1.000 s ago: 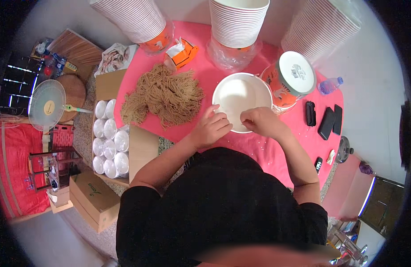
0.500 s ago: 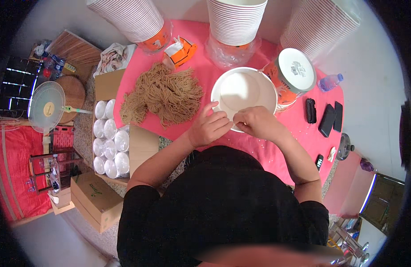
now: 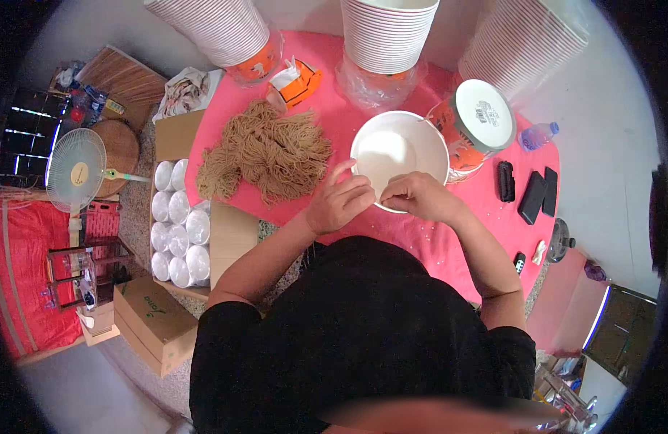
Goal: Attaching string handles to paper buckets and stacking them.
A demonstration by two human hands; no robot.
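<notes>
A white paper bucket (image 3: 406,126) sits in front of me on the pink-covered table, its open mouth facing up. At its near rim my right hand (image 3: 419,197) is closed in a pinch, and whatever is between the fingertips is too small to make out. My left hand (image 3: 341,202) is against the near left rim, index finger raised and the other fingers curled; the thumb and anything it presses are hidden. To the left lies a heap of tan cord (image 3: 279,155). Right of the bucket, an upside-down orange printed bucket (image 3: 486,116) shows its white base.
Tall stacks of paper buckets (image 3: 388,36) stand along the far edge, with an orange packet (image 3: 299,85) near them. A water bottle (image 3: 538,135), black phones (image 3: 534,194) and a black case (image 3: 505,181) lie at right. A carton of clear plastic cups (image 3: 178,242) stands at left.
The white bucket has shifted slightly to the right and turned a little at the hands. Both hands stay at its near rim, with small finger movements.
</notes>
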